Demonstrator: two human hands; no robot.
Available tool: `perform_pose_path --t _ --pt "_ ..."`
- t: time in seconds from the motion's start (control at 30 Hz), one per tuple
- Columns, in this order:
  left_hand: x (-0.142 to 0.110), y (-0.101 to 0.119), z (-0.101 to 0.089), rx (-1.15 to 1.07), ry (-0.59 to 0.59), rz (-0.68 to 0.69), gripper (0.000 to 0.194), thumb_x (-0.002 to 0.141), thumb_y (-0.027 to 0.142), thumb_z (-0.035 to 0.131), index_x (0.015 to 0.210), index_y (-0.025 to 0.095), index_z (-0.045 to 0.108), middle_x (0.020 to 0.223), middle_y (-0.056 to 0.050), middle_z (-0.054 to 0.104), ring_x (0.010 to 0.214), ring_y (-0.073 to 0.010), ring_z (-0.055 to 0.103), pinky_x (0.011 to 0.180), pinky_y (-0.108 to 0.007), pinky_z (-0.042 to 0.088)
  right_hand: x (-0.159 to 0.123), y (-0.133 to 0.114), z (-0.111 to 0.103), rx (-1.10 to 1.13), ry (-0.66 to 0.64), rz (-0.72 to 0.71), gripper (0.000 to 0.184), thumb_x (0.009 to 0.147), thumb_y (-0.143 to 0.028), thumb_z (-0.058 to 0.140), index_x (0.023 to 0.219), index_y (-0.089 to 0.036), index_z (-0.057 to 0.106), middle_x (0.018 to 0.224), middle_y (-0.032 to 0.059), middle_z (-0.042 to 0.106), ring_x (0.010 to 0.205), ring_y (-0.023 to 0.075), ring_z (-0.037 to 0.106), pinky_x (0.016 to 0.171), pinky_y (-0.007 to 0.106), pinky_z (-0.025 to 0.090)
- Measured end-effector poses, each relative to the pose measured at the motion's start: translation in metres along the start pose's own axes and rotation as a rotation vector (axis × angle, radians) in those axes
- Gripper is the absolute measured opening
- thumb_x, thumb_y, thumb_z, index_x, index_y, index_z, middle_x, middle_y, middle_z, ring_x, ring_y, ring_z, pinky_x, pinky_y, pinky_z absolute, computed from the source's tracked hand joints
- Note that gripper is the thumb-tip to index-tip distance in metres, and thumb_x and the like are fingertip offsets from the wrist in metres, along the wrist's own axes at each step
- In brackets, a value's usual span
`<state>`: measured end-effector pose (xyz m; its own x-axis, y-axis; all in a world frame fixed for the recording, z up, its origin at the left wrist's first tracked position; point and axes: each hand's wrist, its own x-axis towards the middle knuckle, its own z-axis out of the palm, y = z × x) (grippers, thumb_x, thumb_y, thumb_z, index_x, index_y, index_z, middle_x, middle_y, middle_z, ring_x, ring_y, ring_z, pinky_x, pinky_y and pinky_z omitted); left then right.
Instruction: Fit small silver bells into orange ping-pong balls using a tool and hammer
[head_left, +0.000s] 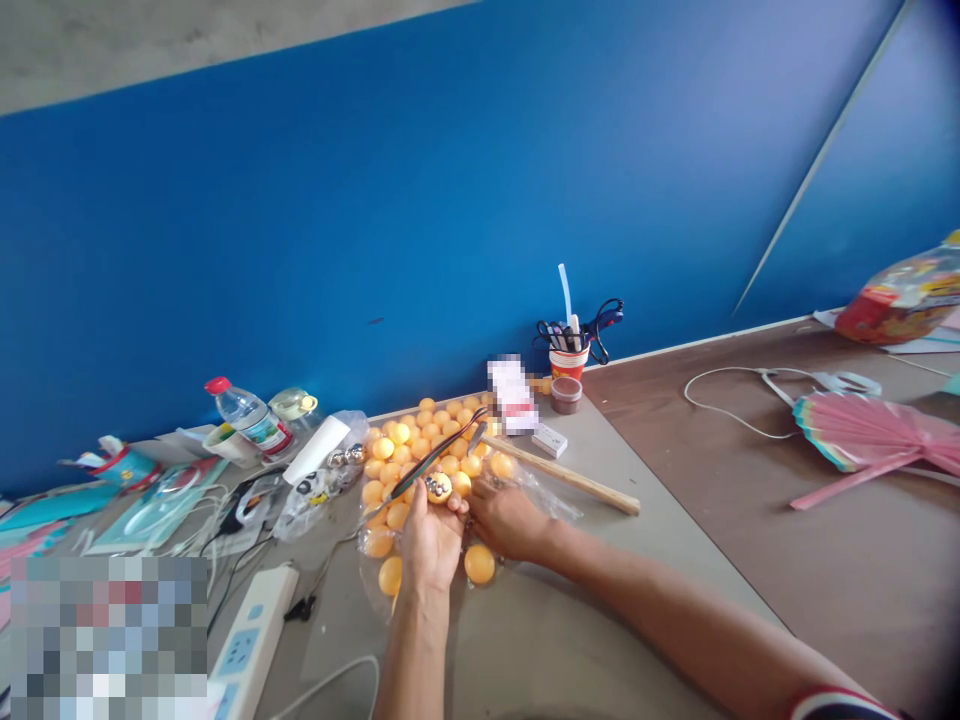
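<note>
My left hand (433,540) is palm up, its fingers closed around an orange ball (438,488) dotted with small shiny silver beads. Just to its right, my right hand (510,517) reaches down with curled fingers against the clear plastic bag and orange balls; its fingertips are hidden. Many plain orange balls (397,453) lie in and on the bag beyond both hands. One loose orange ball (480,564) rests on the table below my right hand. Across the pile lies a long, thin dark tool (435,455), and a hammer's wooden handle (577,480) extends to the right.
Behind the pile are a small white box (550,440), a lidded tub (566,395) and a cup of tools (569,358). A power strip (251,635), cables and a plastic bottle (251,418) occupy the left. A pink pleated paper piece (862,430) lies right.
</note>
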<state>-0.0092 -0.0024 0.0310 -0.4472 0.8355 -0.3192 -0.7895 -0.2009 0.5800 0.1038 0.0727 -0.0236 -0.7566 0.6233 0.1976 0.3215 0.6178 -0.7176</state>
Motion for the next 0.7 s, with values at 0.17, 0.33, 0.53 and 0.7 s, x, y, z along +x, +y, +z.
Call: perform_pose_path --t 0.17,0.33,0.53,0.7 --pt "0.001 -0.002 -0.003 -0.037 -0.061 0.002 0.020 0.088 0.035 0.074 0.086 0.016 0.066 0.076 -0.004 0.062 0.056 -0.0112 0.051 0.055 -0.026 0.048 0.000 0.003 0.005 -0.073 0.024 -0.065 0.017 0.069 -0.004 0.068 0.070 -0.020 0.061 0.077 0.0047 0.065 0.062 0.0151 0.048 0.060 0.030 0.033" --pt "0.000 -0.001 -0.005 -0.041 -0.096 0.020 0.018 0.086 0.028 0.076 0.097 0.015 0.069 0.079 -0.003 0.065 0.060 -0.0110 0.054 0.058 -0.025 0.051 0.002 0.000 -0.003 -0.088 -0.005 -0.022 0.014 0.073 -0.006 0.062 0.070 -0.020 0.060 0.074 0.0033 0.065 0.062 0.0140 0.047 0.059 0.029 0.032" --pt "0.002 -0.001 -0.005 0.029 -0.090 0.021 0.016 0.078 0.016 0.079 0.089 0.015 0.068 0.078 -0.002 0.065 0.059 -0.0093 0.055 0.059 -0.022 0.051 0.003 -0.009 -0.013 -0.027 0.031 0.019 0.014 0.071 -0.006 0.060 0.068 -0.020 0.058 0.075 0.0047 0.067 0.065 0.0157 0.052 0.061 0.028 0.036" --pt "0.004 -0.002 -0.009 0.057 -0.108 -0.004 0.024 0.078 0.029 0.083 0.089 0.016 0.067 0.080 -0.003 0.065 0.058 -0.0087 0.053 0.056 -0.022 0.049 0.006 -0.011 -0.014 0.097 0.078 0.100 0.017 0.066 -0.003 0.059 0.066 -0.020 0.058 0.072 0.0029 0.067 0.066 0.0160 0.056 0.060 0.026 0.039"
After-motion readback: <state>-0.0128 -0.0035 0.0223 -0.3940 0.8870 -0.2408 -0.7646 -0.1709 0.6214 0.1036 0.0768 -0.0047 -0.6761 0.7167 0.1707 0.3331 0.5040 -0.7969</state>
